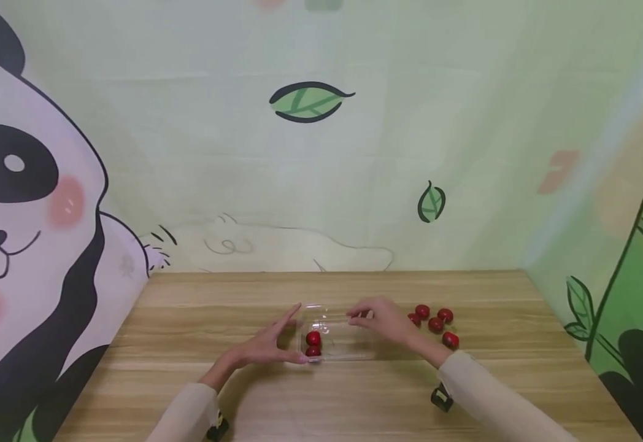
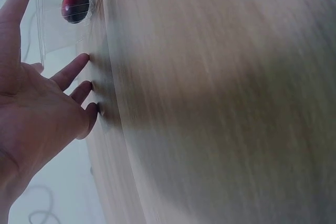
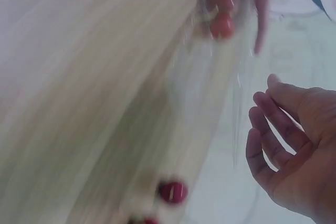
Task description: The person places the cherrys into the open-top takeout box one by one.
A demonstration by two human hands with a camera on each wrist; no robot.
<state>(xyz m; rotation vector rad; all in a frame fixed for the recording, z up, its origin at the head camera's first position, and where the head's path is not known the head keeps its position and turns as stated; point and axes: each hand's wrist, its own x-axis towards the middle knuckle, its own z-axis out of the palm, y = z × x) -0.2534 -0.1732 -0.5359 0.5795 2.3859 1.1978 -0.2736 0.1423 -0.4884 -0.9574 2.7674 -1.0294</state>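
Note:
A clear plastic box (image 1: 349,348) lies on the table with two red cherries (image 1: 313,338) at its left end. My left hand (image 1: 263,347) spreads its straight thumb and index finger around that end, the thumb at the near corner. In the left wrist view, the other fingers (image 2: 71,72) of that hand reach down beside the box. Over the box's right part hangs my right hand (image 1: 382,319), its fingers loosely bent. No fruit shows between those fingers (image 3: 273,150) in the right wrist view.
Several loose cherries (image 1: 435,325) lie on the wooden table (image 1: 321,399) to the right of the box, some close to the right forearm. A printed cloth wall (image 1: 321,184) with a panda and leaves stands behind the table's back edge.

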